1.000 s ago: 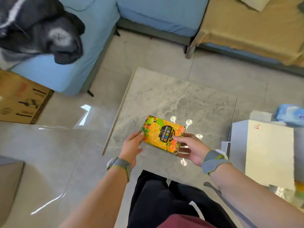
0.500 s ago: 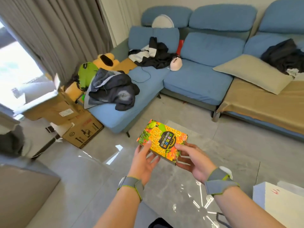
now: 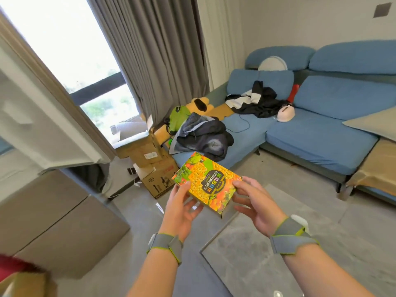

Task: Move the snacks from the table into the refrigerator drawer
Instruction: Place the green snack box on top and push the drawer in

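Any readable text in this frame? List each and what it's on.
"VEGETABLE SODA BISCUITS" (probably): snack box.
Chinese characters on the snack box: too blurred to read.
"SF" in a circle: lower carton.
Red print on the lower carton, label on upper carton: unreadable.

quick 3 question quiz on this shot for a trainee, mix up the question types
1. True or false: the left hand and the right hand both hold the biscuit box.
2. What lies on the near end of the blue sofa, just beyond the box? A) a dark jacket B) a laptop C) a plate
3. Short answer: is the biscuit box resting on the grey table?

Key: 1 true. 2 A. 3 no, it is held in the air, off the table.
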Motion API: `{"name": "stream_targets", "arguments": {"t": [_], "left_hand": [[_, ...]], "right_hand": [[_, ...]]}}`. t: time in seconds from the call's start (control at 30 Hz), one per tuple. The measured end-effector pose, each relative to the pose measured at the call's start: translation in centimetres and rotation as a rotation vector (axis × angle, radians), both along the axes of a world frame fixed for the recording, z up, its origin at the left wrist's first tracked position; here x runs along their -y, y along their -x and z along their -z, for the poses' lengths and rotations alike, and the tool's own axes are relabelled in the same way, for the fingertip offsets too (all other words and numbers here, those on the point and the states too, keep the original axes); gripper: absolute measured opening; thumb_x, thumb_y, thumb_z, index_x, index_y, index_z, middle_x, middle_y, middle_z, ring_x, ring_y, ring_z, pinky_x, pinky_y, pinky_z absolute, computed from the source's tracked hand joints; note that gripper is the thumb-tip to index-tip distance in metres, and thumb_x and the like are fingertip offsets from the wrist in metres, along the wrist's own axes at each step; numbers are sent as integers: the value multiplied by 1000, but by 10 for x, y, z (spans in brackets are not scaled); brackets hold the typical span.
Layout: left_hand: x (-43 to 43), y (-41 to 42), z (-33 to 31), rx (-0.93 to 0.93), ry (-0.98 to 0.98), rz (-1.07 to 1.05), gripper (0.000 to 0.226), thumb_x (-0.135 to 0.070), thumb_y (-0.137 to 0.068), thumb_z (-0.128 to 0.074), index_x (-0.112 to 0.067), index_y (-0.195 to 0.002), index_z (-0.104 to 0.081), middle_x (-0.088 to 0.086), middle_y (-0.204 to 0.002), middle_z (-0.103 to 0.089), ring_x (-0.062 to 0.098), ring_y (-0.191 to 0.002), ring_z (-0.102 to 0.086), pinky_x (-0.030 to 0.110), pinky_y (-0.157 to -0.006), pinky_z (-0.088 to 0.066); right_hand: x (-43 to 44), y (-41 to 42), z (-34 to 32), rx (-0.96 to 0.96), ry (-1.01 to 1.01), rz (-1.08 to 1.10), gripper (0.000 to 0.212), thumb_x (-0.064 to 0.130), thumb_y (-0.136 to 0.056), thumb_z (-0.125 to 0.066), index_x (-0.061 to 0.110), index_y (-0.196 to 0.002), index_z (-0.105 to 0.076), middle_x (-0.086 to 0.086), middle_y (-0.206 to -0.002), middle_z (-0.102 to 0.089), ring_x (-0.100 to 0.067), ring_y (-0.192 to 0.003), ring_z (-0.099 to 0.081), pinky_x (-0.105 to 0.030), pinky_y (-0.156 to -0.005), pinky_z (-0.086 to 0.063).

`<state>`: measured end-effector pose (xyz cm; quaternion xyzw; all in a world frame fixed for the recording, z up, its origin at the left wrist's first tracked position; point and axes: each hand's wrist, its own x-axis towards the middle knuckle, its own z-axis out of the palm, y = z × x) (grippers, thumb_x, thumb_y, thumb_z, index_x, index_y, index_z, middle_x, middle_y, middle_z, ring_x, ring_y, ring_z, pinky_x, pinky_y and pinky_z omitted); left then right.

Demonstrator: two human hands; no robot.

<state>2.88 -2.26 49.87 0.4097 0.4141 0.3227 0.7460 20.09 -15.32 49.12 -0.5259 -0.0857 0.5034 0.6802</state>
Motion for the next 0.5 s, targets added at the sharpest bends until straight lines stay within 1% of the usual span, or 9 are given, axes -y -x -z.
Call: {"name": "stream_targets", "arguments": {"t": [0.07, 0.17, 0.23, 0.3, 0.33, 0.37, 0.4, 0.43, 0.5], "left_hand": [[-6, 22, -13, 10, -32, -30, 33, -38, -91, -74, -27, -121, -67, 6, -104, -71, 25, -90, -68, 47, -89, -57], [-15, 65, -29, 22, -89, -84, 37, -40, -92, -72, -27, -126, -66, 6, -103, -72, 21, -85, -70, 46, -88, -56], [-31, 117, -39, 47, -149, -148, 37, -41, -94, -70, -26, -129, -66, 6, -106, -72, 21, -88, -70, 47, -89, -56], [-41, 156, -46, 51, -201, -202, 38, -42, -96, -68, -28, -132, -66, 5, -110, -73, 23, -95, -68, 48, -93, -53], [-47, 177, -48, 50, -230, -226, 39, -42, -97, -67, -29, -134, -65, 4, -114, -74, 23, -99, -68, 48, -94, -53], [-50, 197, -51, 54, -258, -246, 39, -40, -98, -66, -30, -135, -64, 3, -118, -74, 21, -101, -68, 48, -95, -53], [-53, 219, -54, 63, -284, -258, 39, -38, -99, -65, -31, -137, -62, 2, -122, -74, 21, -103, -69, 47, -94, -54], [-52, 221, -57, 53, -305, -252, 40, -36, -100, -64, -32, -140, -60, 1, -126, -74, 21, -107, -70, 46, -94, -55], [-62, 269, -59, 66, -335, -297, 45, -32, -101, -64, -32, -145, -55, 1, -131, -73, 23, -114, -70, 44, -91, -58]], "right_hand": [[-13, 18, -12, 25, -40, -40, 43, 34, -91, -75, 25, -131, -64, 6, -98, -66, -18, -86, -65, -37, -79, -56], [-37, 54, -25, 50, -60, -125, 32, 32, -94, -72, 21, -124, -69, 8, -86, -67, -19, -83, -62, -40, -83, -57], [-66, 102, -36, 67, -73, -203, 32, 31, -94, -71, 18, -123, -69, 8, -81, -67, -19, -80, -62, -43, -87, -58], [-85, 140, -46, 73, -105, -259, 32, 30, -94, -71, 17, -123, -68, 9, -75, -68, -20, -80, -61, -47, -92, -57], [-95, 160, -50, 77, -113, -284, 32, 30, -94, -70, 17, -123, -67, 10, -74, -68, -21, -79, -61, -48, -92, -57], [-105, 180, -52, 85, -121, -306, 31, 29, -94, -70, 17, -123, -67, 9, -76, -68, -21, -79, -60, -46, -90, -58], [-115, 201, -56, 83, -124, -331, 32, 29, -94, -71, 17, -123, -67, 6, -82, -69, -21, -80, -60, -44, -87, -58], [-115, 205, -57, 66, -135, -335, 32, 29, -93, -72, 17, -123, -67, 2, -90, -70, -23, -83, -59, -43, -86, -59], [-137, 252, -64, 76, -147, -393, 32, 28, -92, -73, 17, -122, -68, -6, -100, -67, -26, -87, -57, -47, -90, -59]]}}
